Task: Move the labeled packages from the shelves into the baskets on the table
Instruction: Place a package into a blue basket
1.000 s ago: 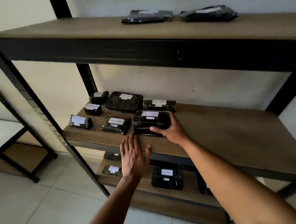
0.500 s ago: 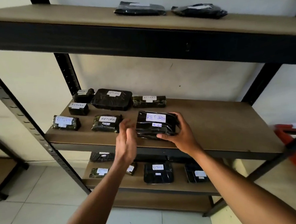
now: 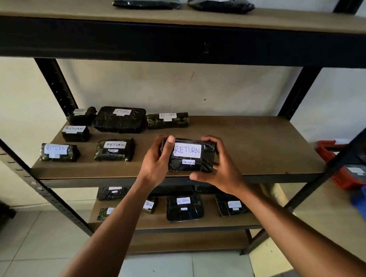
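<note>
Fingers of the left hand (image 3: 157, 161) and right hand (image 3: 220, 170) wrap the black plastic-wrapped package labelled "RETURN" (image 3: 188, 155), gripped from both ends above the brown middle shelf (image 3: 253, 142).

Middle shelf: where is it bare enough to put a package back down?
The middle shelf is bare right of the held package, out to the right post. Its left half is crowded with six RETURN packages.

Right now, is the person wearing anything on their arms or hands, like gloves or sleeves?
No. The left hand and the right hand are both bare, with no gloves. I can see no rings, watch or bracelet. Both forearms are bare too, with no sleeves as far as the picture shows. The fingernails look short and plain.
</note>
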